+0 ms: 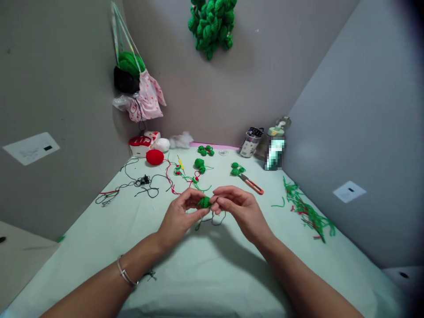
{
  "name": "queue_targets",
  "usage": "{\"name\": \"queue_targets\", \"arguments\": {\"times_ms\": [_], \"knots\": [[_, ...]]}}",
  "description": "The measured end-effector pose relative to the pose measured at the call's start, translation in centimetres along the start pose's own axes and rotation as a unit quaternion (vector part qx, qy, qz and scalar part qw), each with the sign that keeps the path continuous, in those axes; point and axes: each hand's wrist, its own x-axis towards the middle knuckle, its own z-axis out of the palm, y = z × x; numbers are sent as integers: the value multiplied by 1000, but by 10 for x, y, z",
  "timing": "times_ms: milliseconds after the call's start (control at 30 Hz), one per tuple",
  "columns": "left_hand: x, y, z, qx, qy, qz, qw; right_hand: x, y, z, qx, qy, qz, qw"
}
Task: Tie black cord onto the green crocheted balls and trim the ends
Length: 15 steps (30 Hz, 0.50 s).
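A small green crocheted ball [205, 202] is held between the thumb and fingers of my left hand [183, 210]. Right beside it, my right hand [236, 207] is closed in a pinch on dark yarn [218, 222] at the ball's right side. Loops of this yarn hang below the two hands. Whether a needle is also in the right fingertips is too small to tell. Just beyond my hands lie green crocheted pieces [199, 165], a yellow-handled crochet hook [180, 162] and an orange-handled cutter [253, 184] touching more green balls [236, 170].
A red yarn ball [155, 157] and tangled black yarn [144, 180] are at the left. Green and red yarn scraps [308, 210] lie along the right edge. A pen tin [250, 143] and a bottle [275, 150] stand at the back right. Bags [147, 99] hang on the wall.
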Motion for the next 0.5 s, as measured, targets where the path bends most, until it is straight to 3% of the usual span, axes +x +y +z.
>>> {"name": "queue_targets", "arguments": {"times_ms": [133,267,400,500], "knots": [[1,3,-2,-23,32,2,999,-2,8,1,-180,55,-112,976],[2,6,-7,-36,71,14,997,-4,10,-7,-419,-6,-198,886],[4,7,-12,-37,115,36,992,2,7,-21,-590,-31,-135,796],[6,8,-17,-27,145,49,988,7,1,-38,-638,-44,-50,767]]}}
